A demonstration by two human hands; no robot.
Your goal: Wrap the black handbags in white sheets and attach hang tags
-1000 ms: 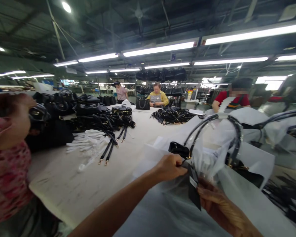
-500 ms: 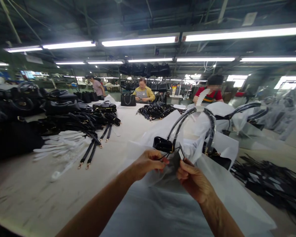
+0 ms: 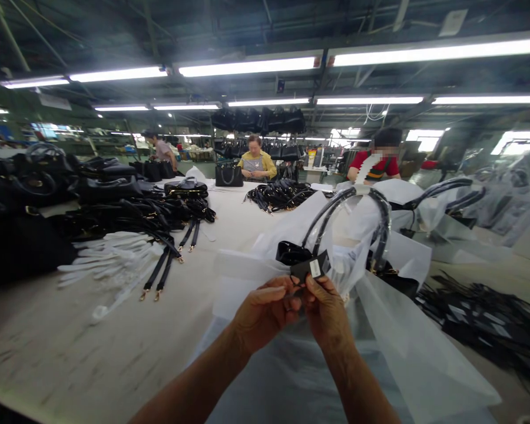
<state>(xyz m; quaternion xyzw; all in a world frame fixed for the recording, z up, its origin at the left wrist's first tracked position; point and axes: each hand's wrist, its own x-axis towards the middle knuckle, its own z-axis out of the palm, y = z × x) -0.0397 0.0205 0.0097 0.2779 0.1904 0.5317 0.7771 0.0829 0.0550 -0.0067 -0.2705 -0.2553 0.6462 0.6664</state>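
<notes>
Between my hands is a black hang tag point(image 3: 304, 270) with a small white label on it. My right hand point(image 3: 324, 306) pinches the tag's lower edge between thumb and finger. Close beside it, my left hand point(image 3: 267, 312) has its thumb and fingers drawn together at the tag's dark string, which is only partly visible. Just behind the tag stands a black handbag point(image 3: 290, 252), its two tall handles point(image 3: 324, 219) covered in clear film. White wrapping sheets point(image 3: 242, 277) lie round the bag and beneath my forearms.
At left, black bags point(image 3: 30, 182) and straps with gold clasps point(image 3: 161, 268) are heaped beside white strips point(image 3: 110, 259). More straps point(image 3: 278, 196) lie farther back. Another pile of black tags point(image 3: 490, 330) is at right. Two people point(image 3: 257, 162) are across the table point(image 3: 92, 353).
My right hand has moved left, close to my left hand. The hang tag has turned from edge-on to show its flat side and white label.
</notes>
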